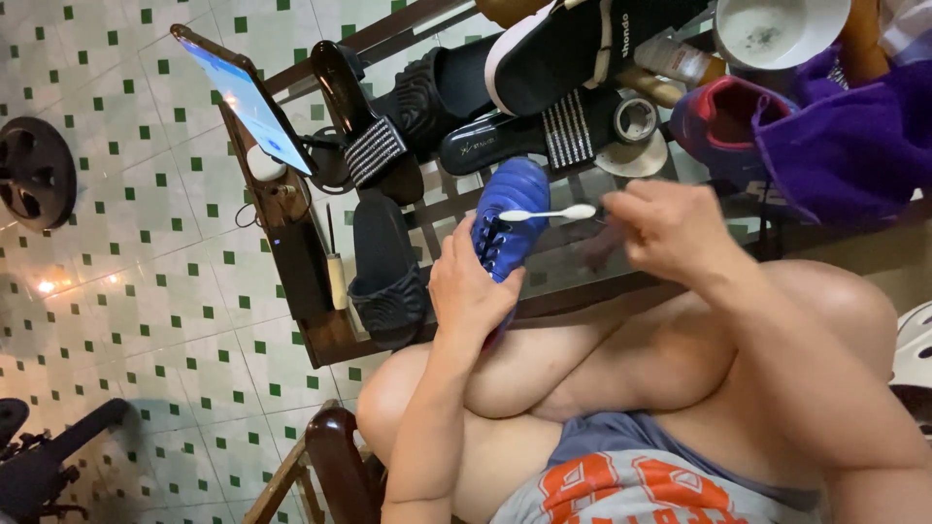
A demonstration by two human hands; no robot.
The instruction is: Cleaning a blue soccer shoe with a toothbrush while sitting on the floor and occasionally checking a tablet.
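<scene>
Head view: the left hand (473,286) has its grip clenched around the blue sneaker (512,221), which is propped on the person's knee with its toe pointing toward twelve o'clock over the edge of the glass tabletop (582,257). That hold seems meant to steady the shoe and tilt its laced upper toward the other hand. The right hand (670,228), at three o'clock from the shoe, pinches the handle of a white toothbrush (549,213); the brush lies level with its head just over the laces, apparently so that the bristles can meet the upper.

Farther off on the tabletop, at twelve o'clock, lie black sandals (505,141), a roll of tape (636,118) and a white bowl (777,29). A lit phone (248,102) leans at ten o'clock, a black slide (386,272) lies at nine o'clock from the sneaker, and a purple cloth (845,146) is heaped at two o'clock beside a red and blue shoe (718,121).

The sneaker's heel and sole are hidden by the left palm and knee. Whether the bristles touch the shoe cannot be told. The bowl is cut off by the top edge, and its contents are unclear.
</scene>
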